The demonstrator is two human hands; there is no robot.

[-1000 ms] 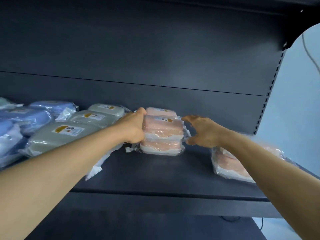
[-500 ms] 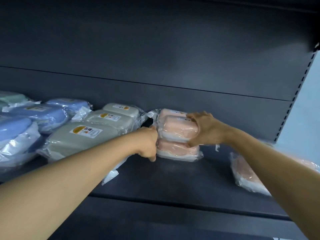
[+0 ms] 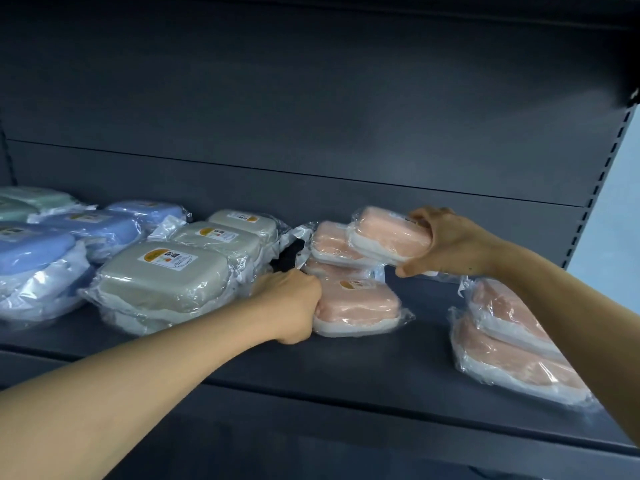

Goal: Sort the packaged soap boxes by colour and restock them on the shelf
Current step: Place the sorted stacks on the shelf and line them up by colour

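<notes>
Head view looked up at a dark shelf (image 3: 346,368) holding wrapped soap boxes grouped by colour; green boxes (image 3: 31,202) sat at the far left, blue boxes (image 3: 86,230) just beside them, and three grey boxes (image 3: 166,278) ran in a line from front to back near the middle. Pink boxes filled the right half; the left hand (image 3: 294,306) was clenched against the left end of a front pink box (image 3: 356,306) that lay flat on the shelf, though whether the fingers pinched its wrapper could not be told; behind it a rear pink box (image 3: 329,242) rested on another pink one, close to the back panel (image 3: 311,116). The right hand (image 3: 446,244) grasped a lifted pink box (image 3: 388,237) by its right end, fingers curled over the top and thumb beneath; that box was tilted, raised off the shelf, and overlapped the rear pink box from the right. Well apart at the right, a pink stack (image 3: 509,341) of two boxes lay partly behind the right forearm; crumpled clear wrap stuck up between the grey and pink groups.
</notes>
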